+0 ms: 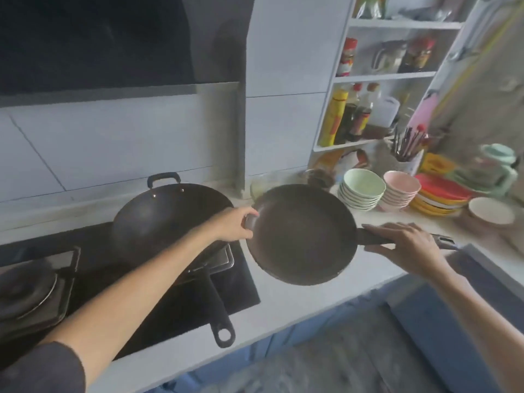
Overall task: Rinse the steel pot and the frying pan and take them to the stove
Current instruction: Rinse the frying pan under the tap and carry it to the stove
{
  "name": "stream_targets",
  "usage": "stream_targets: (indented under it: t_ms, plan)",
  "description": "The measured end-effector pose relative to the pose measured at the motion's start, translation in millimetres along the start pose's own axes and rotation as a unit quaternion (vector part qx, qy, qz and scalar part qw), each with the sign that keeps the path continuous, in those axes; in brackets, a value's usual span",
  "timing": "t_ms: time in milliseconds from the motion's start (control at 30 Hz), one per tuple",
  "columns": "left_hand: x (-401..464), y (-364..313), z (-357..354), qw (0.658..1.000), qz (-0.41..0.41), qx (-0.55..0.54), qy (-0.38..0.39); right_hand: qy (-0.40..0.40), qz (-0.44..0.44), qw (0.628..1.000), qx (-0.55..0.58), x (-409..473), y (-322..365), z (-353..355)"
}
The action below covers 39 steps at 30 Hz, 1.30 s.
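— White bench [283, 304] is running along a tiled wall, with the black stove [181, 302] sunk into it at the left. Where is the frying pan [300, 234] sitting?

— It is hanging just above the bench, right of the stove's edge. The left hand [235, 226] is pinching its far-left rim, thumb on top; the right hand [408, 243] is lying over the handle [371, 236] with fingers only loosely bent, so how firm that grip is, I cannot tell.

— Any room around it?

— Little. A wok [167, 219] is crowding the left, and stacked bowls [363, 191] are standing just behind on the right. Bare bench is showing in front.

— Anything hidden?

— The left forearm is covering a smaller pan [215, 307] under the wok; only its handle shows. Bottle labels on the shelf [382, 78] are blurring beyond reading.
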<state>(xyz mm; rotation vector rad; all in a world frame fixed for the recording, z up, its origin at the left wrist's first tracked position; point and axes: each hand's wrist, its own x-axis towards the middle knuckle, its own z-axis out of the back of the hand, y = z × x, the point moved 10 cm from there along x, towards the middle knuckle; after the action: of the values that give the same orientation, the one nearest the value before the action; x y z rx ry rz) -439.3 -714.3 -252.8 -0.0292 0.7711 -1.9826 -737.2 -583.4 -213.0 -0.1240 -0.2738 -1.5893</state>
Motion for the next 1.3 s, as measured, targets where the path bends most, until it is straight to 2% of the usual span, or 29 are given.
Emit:
stream_targets:
  t_ms: [133, 300, 533, 800, 1033, 1300]
  plan:
    - [60.5, 14.4, -45.5, 0.995, 0.003, 0.055, 0.087, 0.029, -0.031, 0.999, -0.01, 1.9, -24.8, -55.6]
    - [106.8, 36.4, -74.6, 0.987, 0.035, 0.106, 0.112, 0.092, -0.082, 0.992, 0.02, 13.3, -45.6, -118.3]
    - [139.3, 42.3, -116.5, 0.963, 0.052, 0.215, 0.152, 0.135, -0.108, 0.982, 0.079, 11.5, -70.7, -186.5]
    - [136.1, 55.7, -152.4, 0.949, 0.089, 0.202, 0.225, 0.18, -0.078, 0.977, 0.09, -6.2, -80.6, -222.0]
    - [141.3, 70.8, -165.1, 0.943, 0.092, 0.22, 0.231, 0.202, -0.086, 0.971, 0.097, -6.3, -75.0, -242.5]
    - [161.2, 74.2, -169.1, 0.934, 0.044, 0.249, 0.253, 0.192, -0.133, 0.97, 0.068, -11.6, -76.2, -248.5]
